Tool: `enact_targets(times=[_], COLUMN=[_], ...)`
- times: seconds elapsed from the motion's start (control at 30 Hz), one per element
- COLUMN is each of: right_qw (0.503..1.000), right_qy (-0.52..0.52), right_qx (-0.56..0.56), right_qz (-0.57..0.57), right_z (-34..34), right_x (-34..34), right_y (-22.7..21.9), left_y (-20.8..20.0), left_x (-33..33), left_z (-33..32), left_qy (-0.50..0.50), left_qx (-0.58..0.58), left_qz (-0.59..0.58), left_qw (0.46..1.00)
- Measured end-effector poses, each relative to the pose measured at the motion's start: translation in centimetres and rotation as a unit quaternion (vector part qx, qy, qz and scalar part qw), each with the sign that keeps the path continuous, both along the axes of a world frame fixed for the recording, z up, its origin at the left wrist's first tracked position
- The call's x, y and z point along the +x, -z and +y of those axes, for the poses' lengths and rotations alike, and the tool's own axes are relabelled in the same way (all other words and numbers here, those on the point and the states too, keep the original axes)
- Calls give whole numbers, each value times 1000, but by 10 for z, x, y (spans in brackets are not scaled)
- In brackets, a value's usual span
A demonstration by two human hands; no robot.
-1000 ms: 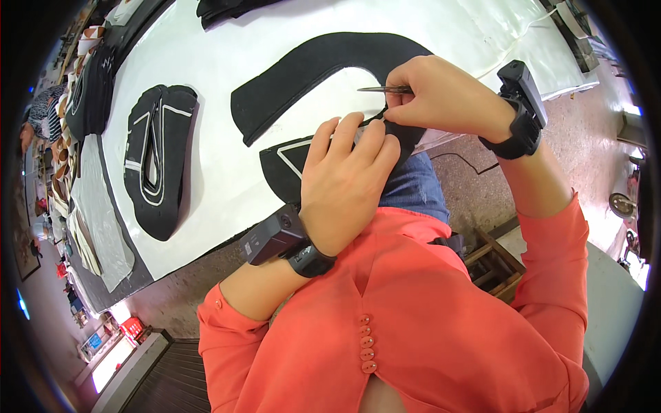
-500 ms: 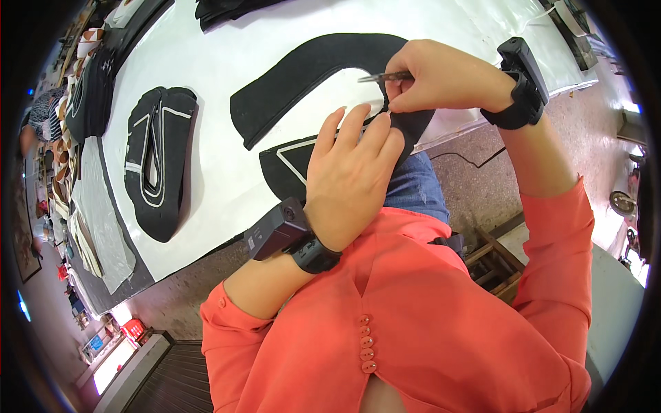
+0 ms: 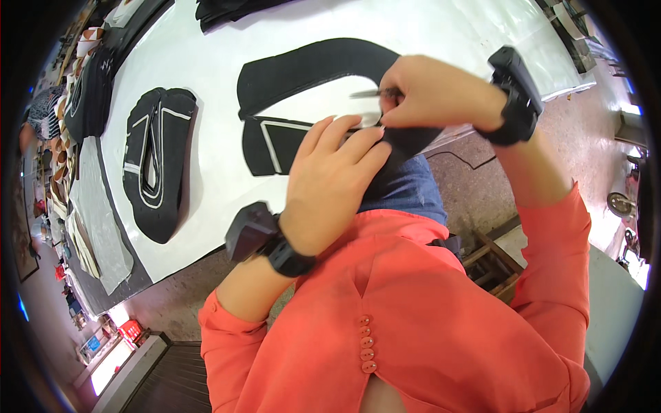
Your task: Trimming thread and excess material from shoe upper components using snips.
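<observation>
A U-shaped black piece of material (image 3: 303,65) with white lines on its near arm lies on the white-covered table. My left hand (image 3: 334,165) rests on that near arm, its fingers stretched out and slightly apart. At the bend of the piece, my right hand (image 3: 427,96) is closed, thumb and forefinger pinched at the inner edge. Held in it is a slim, pointed metal tool (image 3: 368,93), its tip pointing left over the white gap; the rest is hidden in the fist. What lies under my fingertips is hidden.
A second black piece with white lines (image 3: 160,165), folded into a long loop, lies to the left. Stacked black pieces (image 3: 96,89) stand at the table's far left; more black material (image 3: 234,10) lies at the back. A thin cable (image 3: 471,165) runs over the floor at right.
The black piece has turned, its near arm now lying more level and farther from me. My left hand has shifted left with it; my right hand has come slightly nearer, still holding the tool.
</observation>
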State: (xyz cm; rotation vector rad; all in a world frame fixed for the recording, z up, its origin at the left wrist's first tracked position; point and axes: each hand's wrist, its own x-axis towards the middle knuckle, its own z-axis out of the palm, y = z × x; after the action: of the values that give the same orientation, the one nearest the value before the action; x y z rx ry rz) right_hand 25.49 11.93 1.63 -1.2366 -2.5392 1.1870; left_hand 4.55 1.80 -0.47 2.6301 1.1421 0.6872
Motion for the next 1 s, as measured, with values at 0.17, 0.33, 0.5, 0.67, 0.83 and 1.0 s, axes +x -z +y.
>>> enact_targets(times=[0.17,0.33,0.5,0.67,0.83,1.0], right_qw=[997,998,1000,1000,999,998], right_qy=[79,43,8,-6,31,44], right_qx=[-12,-36,2,-13,3,-21], right_qz=[23,21,25,9,-7,33], right_z=[-36,-22,-14,-5,-26,-27], right_x=[-15,-8,-8,-7,-15,-6], right_y=[3,-3,0,-7,0,-1], left_y=[-1,6,8,10,4,3], left_x=[-18,-11,-8,-6,-24,-23], left_z=[-14,-16,-16,-14,-4,-5], left_qy=[6,-13,-14,-22,43,41], left_qx=[7,39,44,46,16,27], left_qz=[21,3,1,-9,-6,-7], left_qw=[1000,999,999,999,999,999])
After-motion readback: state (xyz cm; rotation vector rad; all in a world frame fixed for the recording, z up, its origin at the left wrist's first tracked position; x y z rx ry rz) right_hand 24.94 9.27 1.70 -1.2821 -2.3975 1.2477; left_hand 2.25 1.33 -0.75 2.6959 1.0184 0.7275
